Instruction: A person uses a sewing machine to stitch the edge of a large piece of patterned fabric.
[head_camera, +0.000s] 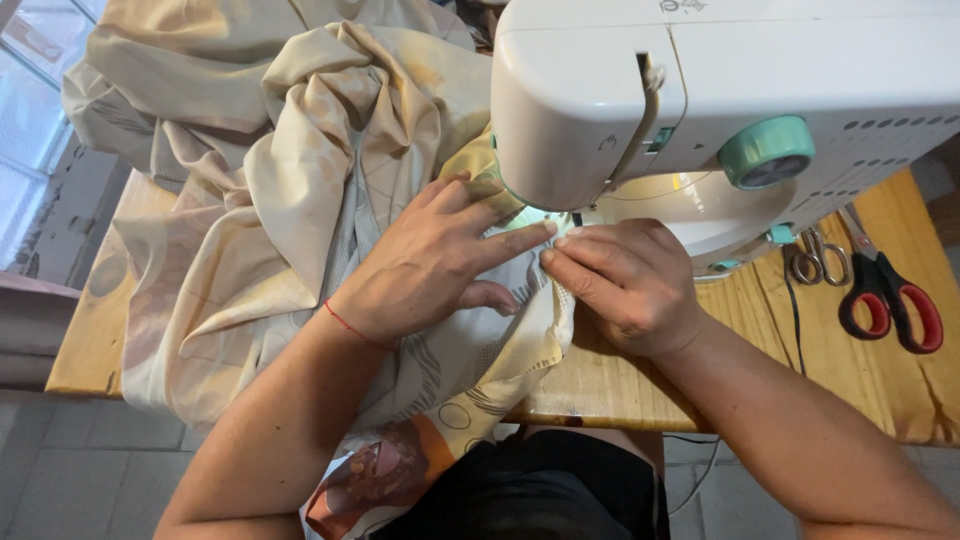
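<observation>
**Both hands meeting on the cloth at the needle end of the machine**

Leftmost, a large heap of cream, printed, thin fabric (270, 190) lies bunched over the wooden tabletop (85, 340) and trails off its near edge toward the person's lap. The left hand (430, 265) lies flat on this fabric, fingers spread and stretched rightward, the forefinger tip reaching just under the head of the white plastic sewing machine (720, 80). The right hand (625, 280) comes in from the other side, fingers pressed together and pinching a fold of the same cloth; its tips touch those of the left hand. The seam edge runs between the two hands, away from the person toward the needle, which the machine's head hides. Both hands are equally near that spot. Further right, well apart from the hands, small silver snips (818, 262) and red-handled scissors (888, 300) rest on the tabletop, just beside the machine's base and a black cord (795, 320).
</observation>
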